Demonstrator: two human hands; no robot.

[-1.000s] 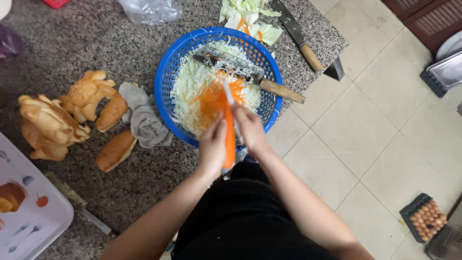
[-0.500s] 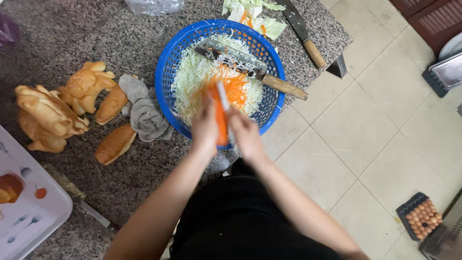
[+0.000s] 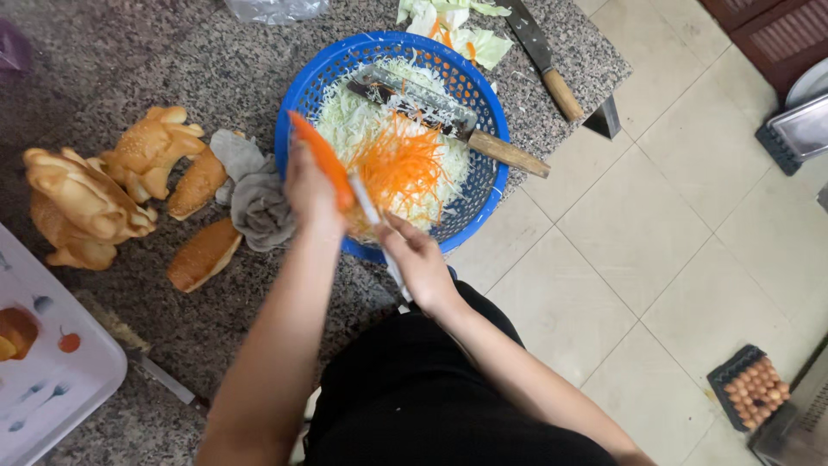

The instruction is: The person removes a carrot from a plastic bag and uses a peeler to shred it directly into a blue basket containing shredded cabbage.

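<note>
My left hand point(image 3: 309, 188) grips an orange carrot point(image 3: 321, 155), held slanted over the near left rim of a round blue basket point(image 3: 470, 95). My right hand point(image 3: 420, 257) holds a thin white-handled peeler point(image 3: 376, 223) whose tip meets the carrot's lower end. Inside the basket lie shredded white cabbage point(image 3: 349, 116) and a heap of orange carrot shreds point(image 3: 402, 162). A long grater with a wooden handle point(image 3: 504, 154) rests across the basket.
Bread rolls point(image 3: 198, 255) and a pile of pastry pieces point(image 3: 82, 203) lie left on the granite counter point(image 3: 129, 78), beside a grey cloth point(image 3: 259, 207). A cleaver point(image 3: 543, 56) and cabbage scraps point(image 3: 448, 26) sit at the far edge. An egg tray point(image 3: 749, 386) stands on the tiled floor.
The carrot has swung from upright over the basket's middle to a slant at the left rim. My right hand has drawn back toward me with the peeler. More carrot shreds lie on the cabbage.
</note>
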